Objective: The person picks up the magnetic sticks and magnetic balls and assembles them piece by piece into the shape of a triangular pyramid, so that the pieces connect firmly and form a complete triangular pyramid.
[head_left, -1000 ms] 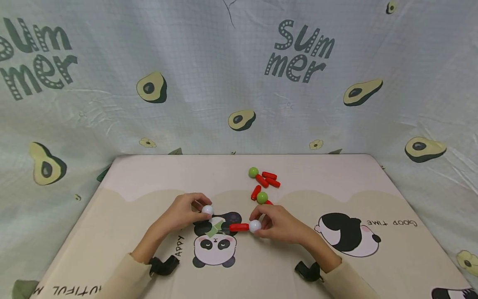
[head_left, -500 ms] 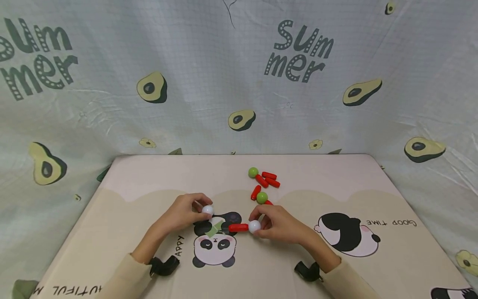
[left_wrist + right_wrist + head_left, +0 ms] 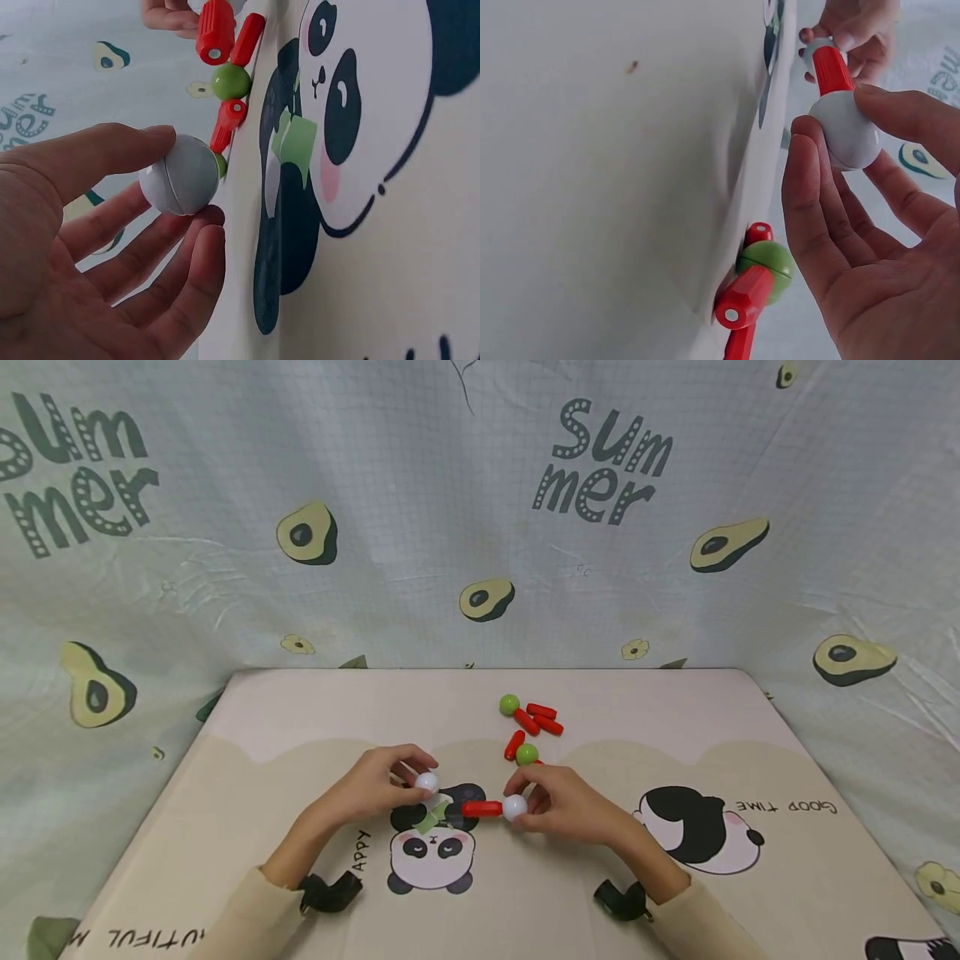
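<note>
White ball (image 3: pixel 427 783) in left hand (image 3: pixel 378 783) has neared the red rod (image 3: pixel 482 809).

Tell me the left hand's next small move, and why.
Probably ease the left white ball toward the free end of the red rod: the left hand pinches that ball, the right hand holds the right white ball with the rod on it, and a gap separates rod and left ball.

Two balls (image 3: pixel 427 782) are white, the rods (image 3: pixel 482 809) red, the avocado-printed curtain (image 3: pixel 405 485) apparently blue-grey.
</note>
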`<state>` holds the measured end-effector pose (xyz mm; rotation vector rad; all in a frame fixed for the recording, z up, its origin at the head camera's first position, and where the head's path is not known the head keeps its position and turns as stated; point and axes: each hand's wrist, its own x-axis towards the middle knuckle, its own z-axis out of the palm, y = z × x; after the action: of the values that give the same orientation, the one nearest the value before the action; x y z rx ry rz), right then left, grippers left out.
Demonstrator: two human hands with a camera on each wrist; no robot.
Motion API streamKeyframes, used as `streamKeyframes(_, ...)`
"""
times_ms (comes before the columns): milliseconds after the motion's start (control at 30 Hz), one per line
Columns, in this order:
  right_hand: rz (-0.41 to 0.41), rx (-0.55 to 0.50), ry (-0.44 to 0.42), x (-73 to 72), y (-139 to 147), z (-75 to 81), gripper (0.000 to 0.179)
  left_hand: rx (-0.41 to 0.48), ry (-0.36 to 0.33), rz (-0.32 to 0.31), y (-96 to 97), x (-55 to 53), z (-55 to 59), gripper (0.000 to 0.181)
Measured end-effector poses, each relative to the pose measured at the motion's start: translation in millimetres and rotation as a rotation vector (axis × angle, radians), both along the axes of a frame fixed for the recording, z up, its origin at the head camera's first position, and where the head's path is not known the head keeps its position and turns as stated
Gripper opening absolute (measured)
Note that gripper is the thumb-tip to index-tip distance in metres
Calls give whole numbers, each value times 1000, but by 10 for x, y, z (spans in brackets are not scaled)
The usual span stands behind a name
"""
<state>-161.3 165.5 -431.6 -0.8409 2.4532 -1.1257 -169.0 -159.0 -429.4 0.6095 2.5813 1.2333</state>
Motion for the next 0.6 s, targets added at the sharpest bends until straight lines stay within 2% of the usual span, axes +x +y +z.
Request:
streamKeyframes(233, -26, -3, 4, -6, 10, 29, 31, 25, -15, -31, 34, 29, 26, 35)
streamKeyframes(600, -38, -22, -7, -12, 30, 72, 30, 116, -114, -58, 109, 52, 7, 31)
